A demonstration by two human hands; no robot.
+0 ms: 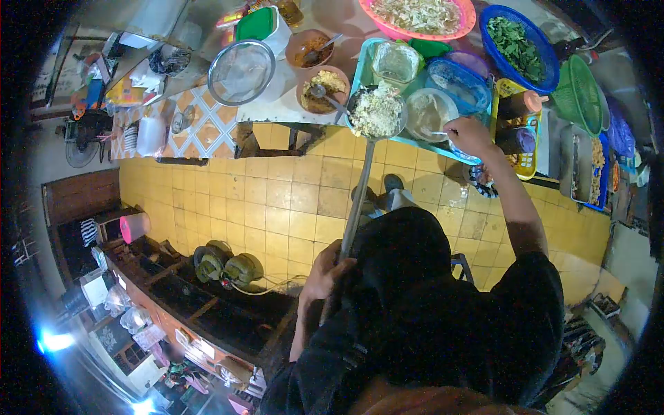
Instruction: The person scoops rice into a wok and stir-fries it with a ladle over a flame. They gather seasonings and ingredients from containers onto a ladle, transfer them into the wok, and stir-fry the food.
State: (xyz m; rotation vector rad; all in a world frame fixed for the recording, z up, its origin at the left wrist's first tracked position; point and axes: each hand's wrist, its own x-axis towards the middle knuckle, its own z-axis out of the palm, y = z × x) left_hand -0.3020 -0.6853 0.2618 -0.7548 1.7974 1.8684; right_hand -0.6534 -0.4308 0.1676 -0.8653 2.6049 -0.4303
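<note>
Ladle (pixel 377 114), long-handled, heaped with a pale shredded mix, sits at the front edge of the light blue tray (pixel 361 63) on the desk (pixel 266 112). Left hand (pixel 328 271) grips its handle well down the shaft, fingers curled around it. Handle runs from the desk side back toward the body, over the yellow tile floor (pixel 290 200).

Right hand (pixel 473 137) pinches a small spoon (pixel 436 133), fingers closed together; spoon reaches the near side of a round tub (pixel 430 116) with greyish-beige contents. Tub is on the tray, just right of the ladle. Can't tell how deep the spoon tip goes.

Clear container (pixel 397 63) is just behind the ladle, blue container (pixel 458 86) behind and right of the tub. Yellow basket (pixel 528 160) holding bottles is right of the tray. Behind: pink colander (pixel 468 19) with pale shreds, blue basket (pixel 548 77) with green leaves. Left of the ladle: two brown bowls, front one (pixel 304 102) with yellowish crumbly food, rear one (pixel 296 50) with orange-brown food, a spoon in each.
</note>
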